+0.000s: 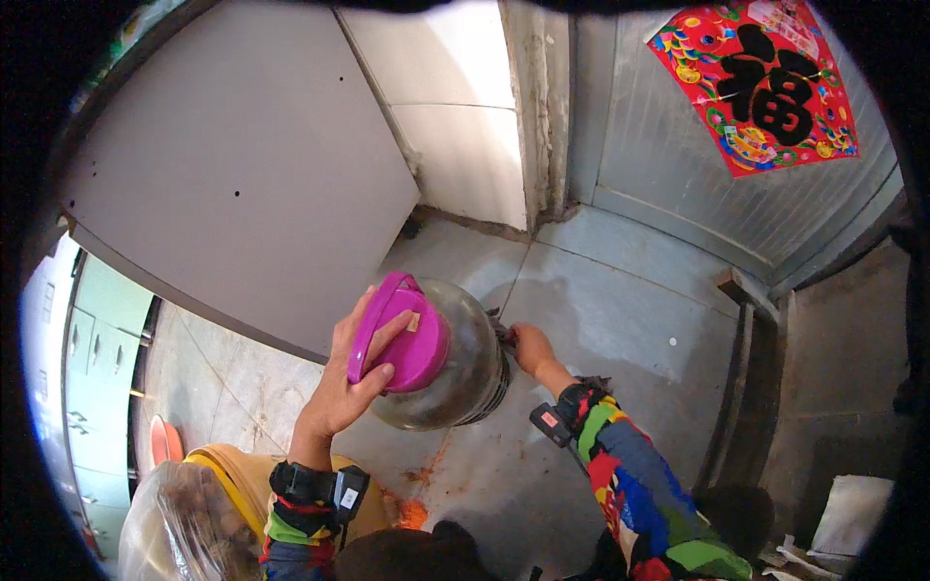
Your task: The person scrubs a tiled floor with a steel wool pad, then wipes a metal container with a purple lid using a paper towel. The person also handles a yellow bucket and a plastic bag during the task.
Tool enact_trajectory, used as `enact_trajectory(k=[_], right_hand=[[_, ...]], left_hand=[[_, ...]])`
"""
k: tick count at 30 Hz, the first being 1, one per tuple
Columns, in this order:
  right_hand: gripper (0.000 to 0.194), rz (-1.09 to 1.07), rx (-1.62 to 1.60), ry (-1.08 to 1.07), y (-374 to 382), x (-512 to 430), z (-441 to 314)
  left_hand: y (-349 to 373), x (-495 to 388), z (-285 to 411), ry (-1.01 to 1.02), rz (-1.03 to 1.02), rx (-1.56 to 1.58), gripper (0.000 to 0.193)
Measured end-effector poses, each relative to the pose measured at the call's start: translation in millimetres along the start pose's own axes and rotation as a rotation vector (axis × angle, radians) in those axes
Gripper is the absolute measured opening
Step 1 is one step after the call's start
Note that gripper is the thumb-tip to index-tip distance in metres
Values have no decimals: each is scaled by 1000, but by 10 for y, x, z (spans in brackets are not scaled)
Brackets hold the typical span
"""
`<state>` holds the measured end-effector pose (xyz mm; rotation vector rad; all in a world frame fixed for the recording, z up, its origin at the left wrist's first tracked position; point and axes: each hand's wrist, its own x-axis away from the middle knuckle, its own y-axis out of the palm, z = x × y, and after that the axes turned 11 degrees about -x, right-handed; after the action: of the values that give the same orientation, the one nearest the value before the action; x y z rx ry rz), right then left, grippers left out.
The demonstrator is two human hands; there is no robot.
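Note:
A large glass jar [465, 348] with a magenta plastic lid [414, 348] stands tilted on the tiled floor before me. My left hand [352, 370] is on the lid, its fingers passing beneath the lid's raised carry handle [374, 327]. At the jar's right side, my right hand [534, 348] grips a dark, crumpled cloth [501, 330] against the glass. Part of the cloth is hidden by the fingers.
A grey panel [254, 167] rises at the upper left, beside a tiled wall [458, 145]. A grey door [654, 160] bears a red paper decoration [777, 87]. Lower left are a yellow bucket [232, 472] and a clear plastic bag [182, 523]. An orange stain [413, 512] marks the floor.

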<state>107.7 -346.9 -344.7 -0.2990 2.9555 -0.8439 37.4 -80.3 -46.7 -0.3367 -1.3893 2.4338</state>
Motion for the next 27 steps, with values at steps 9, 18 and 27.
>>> enact_trajectory(k=[9, 18, 27], right_hand=[[20, 317, -877, 244, -139, -555, -610], [22, 144, -846, -60, -1558, -419, -1585], [46, 6, -268, -60, -909, -686, -545]], left_hand=[[59, 138, -23, -52, 60, 191, 65], [97, 204, -71, -54, 67, 203, 66], [31, 246, 23, -128, 13, 248, 69]])
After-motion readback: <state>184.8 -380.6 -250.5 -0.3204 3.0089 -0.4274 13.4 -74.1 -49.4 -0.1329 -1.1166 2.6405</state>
